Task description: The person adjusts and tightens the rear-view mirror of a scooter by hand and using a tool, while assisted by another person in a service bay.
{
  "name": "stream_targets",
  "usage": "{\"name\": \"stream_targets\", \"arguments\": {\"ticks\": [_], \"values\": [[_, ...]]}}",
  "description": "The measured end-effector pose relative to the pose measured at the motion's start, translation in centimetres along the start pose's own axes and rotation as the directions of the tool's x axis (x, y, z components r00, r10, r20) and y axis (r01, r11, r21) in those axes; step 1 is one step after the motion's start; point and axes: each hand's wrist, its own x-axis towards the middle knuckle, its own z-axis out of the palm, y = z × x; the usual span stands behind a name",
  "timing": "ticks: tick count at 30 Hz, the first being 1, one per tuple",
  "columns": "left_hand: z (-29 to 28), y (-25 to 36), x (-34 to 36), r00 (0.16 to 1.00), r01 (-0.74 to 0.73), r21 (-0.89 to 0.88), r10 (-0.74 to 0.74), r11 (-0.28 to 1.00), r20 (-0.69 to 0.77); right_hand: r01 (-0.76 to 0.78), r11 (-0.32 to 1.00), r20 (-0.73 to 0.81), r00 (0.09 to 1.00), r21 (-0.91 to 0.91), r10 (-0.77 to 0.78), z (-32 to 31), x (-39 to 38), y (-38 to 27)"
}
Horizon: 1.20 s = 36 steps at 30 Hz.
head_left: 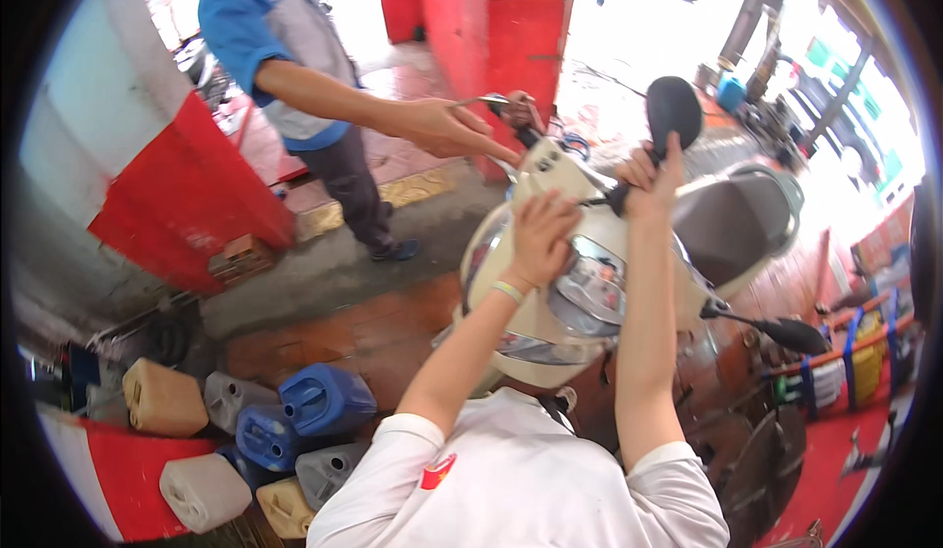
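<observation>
The mirror (675, 111), at two o'clock, is seemingly being steadied in the curled right hand (648, 183); the scooter (597, 288) is touched by the half-open left hand (545, 234); firm support seems needed next.

Scooter (547, 326): middle, right of the jugs
Mirror (674, 113): far right, on the scooter
Jugs (329, 401): near left, clustered
Co-worker (309, 37): far left
Pillar (526, 67): far, behind scooter

Head-worn fisheye, aiming down and forward

From above the white shirt (521, 479), the camera is facing the scooter (594, 298) front-on, sitting near the left hand (543, 237) and right hand (648, 180), while its wide field is also covering a standing person (305, 67) farther off, upper left.
</observation>
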Motion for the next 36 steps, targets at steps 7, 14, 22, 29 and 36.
{"name": "stream_targets", "arguments": {"ticks": [7, 14, 22, 29, 36], "values": [[0.2, 0.6, 0.5, 0.998, -0.016, 0.02, 0.017, 1.0, -0.054, -0.005, 0.999, -0.012, 1.0, 0.039, 0.005, 0.6, -0.5, -0.3], [0.0, 1.4, 1.2, 0.996, 0.045, -0.021, -0.047, 0.999, -0.081, 0.008, 1.0, -0.044, 0.999, 0.028, -0.007, 0.7, -0.4, -0.2], [0.6, 3.1, 1.7, 0.959, 0.22, -0.129, -0.239, 0.967, -0.153, 0.016, 0.995, -0.064, 0.998, 0.099, -0.009, 1.4, -1.1, -0.1], [0.9, 2.6, 1.2, 0.954, 0.242, -0.198, -0.27, 0.95, -0.128, -0.029, 0.995, -0.023, 0.999, 0.092, 0.031, 1.8, -0.9, 0.1], [0.7, 2.7, 1.3, 0.954, 0.251, -0.159, -0.272, 0.955, -0.127, -0.044, 0.997, 0.006, 0.999, 0.063, 0.043, 2.0, -1.0, 0.2]]}}
